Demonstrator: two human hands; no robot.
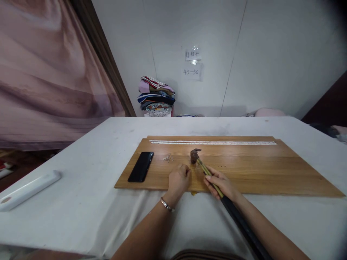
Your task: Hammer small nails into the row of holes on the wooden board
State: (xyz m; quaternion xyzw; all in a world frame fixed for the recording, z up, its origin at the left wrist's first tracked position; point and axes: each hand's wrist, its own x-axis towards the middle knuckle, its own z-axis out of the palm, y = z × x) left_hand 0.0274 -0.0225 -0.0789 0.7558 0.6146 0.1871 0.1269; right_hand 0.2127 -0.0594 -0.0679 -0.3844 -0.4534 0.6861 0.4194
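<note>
My right hand (pixel 221 183) is wrapped round the yellow and black handle of a claw hammer (pixel 195 156), whose rusty head is over the middle of a brown wooden board (pixel 260 169). Just left of the head, my left hand (pixel 179 177) rests on the board with its fingers pinched together; whatever they hold is hidden. A short row of small dark spots (pixel 217 166), perhaps nail heads, runs rightward from the hammer head. Several loose nails (pixel 168 158) lie up and left of my left hand.
A black phone (pixel 141 167) lies on the board's left end. Two thin white strips with marks (pixel 214 143) run along its far side. The board is on a white-covered table (pixel 89 151), with a long white object (pixel 29 189) at left. Folded clothes (pixel 156 97) are stacked behind.
</note>
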